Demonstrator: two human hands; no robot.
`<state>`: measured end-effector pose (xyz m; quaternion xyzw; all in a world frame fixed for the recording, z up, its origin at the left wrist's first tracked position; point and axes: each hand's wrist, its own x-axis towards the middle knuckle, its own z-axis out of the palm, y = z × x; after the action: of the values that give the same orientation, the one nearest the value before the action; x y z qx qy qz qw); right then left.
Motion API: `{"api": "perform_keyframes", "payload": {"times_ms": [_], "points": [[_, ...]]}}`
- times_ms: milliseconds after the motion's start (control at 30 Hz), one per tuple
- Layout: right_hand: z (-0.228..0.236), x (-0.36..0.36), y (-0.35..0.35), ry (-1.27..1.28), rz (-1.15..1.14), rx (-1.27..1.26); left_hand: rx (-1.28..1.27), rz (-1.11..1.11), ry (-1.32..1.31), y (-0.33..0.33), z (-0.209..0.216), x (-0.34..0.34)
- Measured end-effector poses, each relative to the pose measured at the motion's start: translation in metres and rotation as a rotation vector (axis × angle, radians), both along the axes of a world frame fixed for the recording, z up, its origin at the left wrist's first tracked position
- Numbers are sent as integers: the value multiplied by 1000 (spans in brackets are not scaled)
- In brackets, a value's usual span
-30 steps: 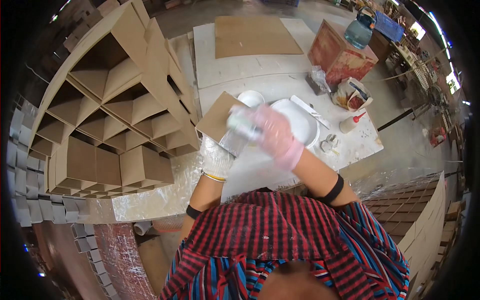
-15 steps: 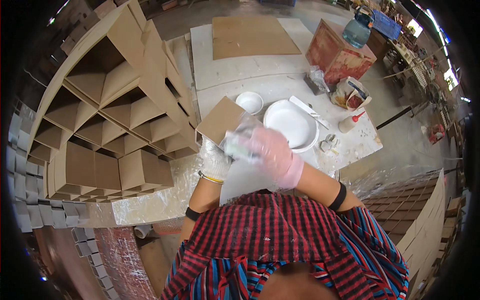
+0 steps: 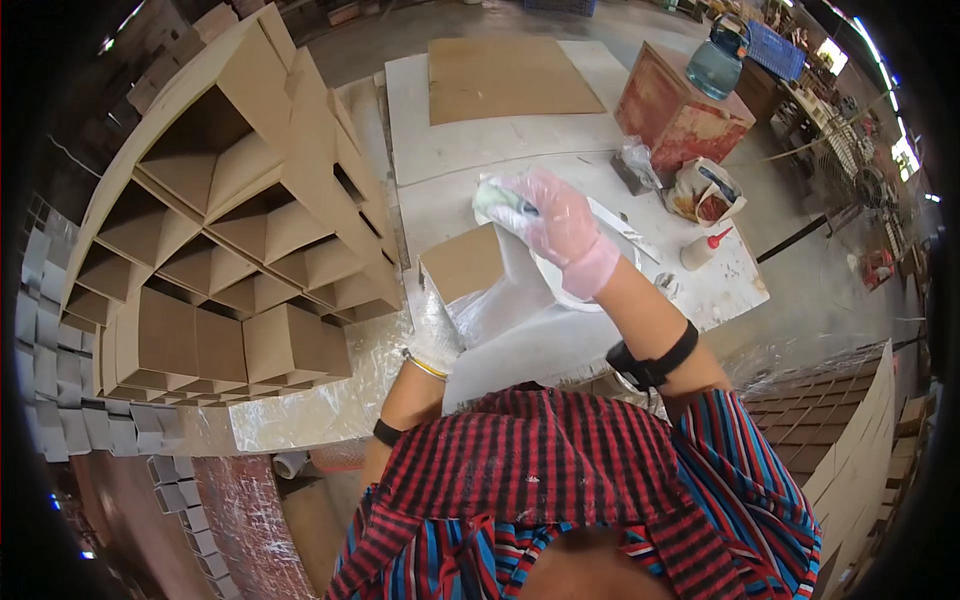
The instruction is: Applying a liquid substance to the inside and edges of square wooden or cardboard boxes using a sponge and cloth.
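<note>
My left hand [image 3: 437, 335], in a white glove, is closed on a brown cardboard box [image 3: 462, 265] held over the table. In a thin pink glove, my right hand [image 3: 560, 220] grips a pale green-and-white wad [image 3: 497, 203], a cloth or sponge; I cannot tell which. It is raised to the far right of the box, where it hides the small white bowl. Behind that hand and wrist, a large white basin [image 3: 595, 285] is partly covered. A pale, film-like sheet [image 3: 520, 262] shows between the box and the basin; its lower edge is unclear.
Brown cardboard boxes [image 3: 175, 335] stand stacked high at the left. A flat cardboard sheet [image 3: 510, 80] lies on the table's far part. At the right are a red-tipped squeeze bottle [image 3: 700, 250], a bag [image 3: 705, 190] and a reddish crate [image 3: 680, 110] bearing a water jug [image 3: 717, 65].
My right hand has moved from beside the box, up and away toward the small bowl, still gripping the wad. The box in my left hand has shifted slightly right and nearer.
</note>
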<state>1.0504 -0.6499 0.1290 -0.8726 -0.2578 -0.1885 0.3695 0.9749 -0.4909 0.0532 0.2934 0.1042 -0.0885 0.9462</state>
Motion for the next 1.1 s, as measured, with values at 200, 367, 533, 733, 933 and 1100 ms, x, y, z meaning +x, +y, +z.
{"api": "perform_keyframes", "payload": {"times_ms": [200,367,533,733,933,1100], "points": [[-21,-35,-6,-151,409,-57,-113,-81,-125,11,-3,5],[-15,-6,-7,-93,118,-85,50,-65,71,-5,-16,5],[-30,-28,4,-251,274,-111,821,-157,-319,22,-112,33],[-24,-1,7,-362,322,-84,67,-150,-34,-4,-36,10],[-12,-30,25,-293,283,8,69,-38,-103,-10,-17,-9],[-13,-5,22,-126,210,50,192,-36,-13,-9,-22,-2]]}}
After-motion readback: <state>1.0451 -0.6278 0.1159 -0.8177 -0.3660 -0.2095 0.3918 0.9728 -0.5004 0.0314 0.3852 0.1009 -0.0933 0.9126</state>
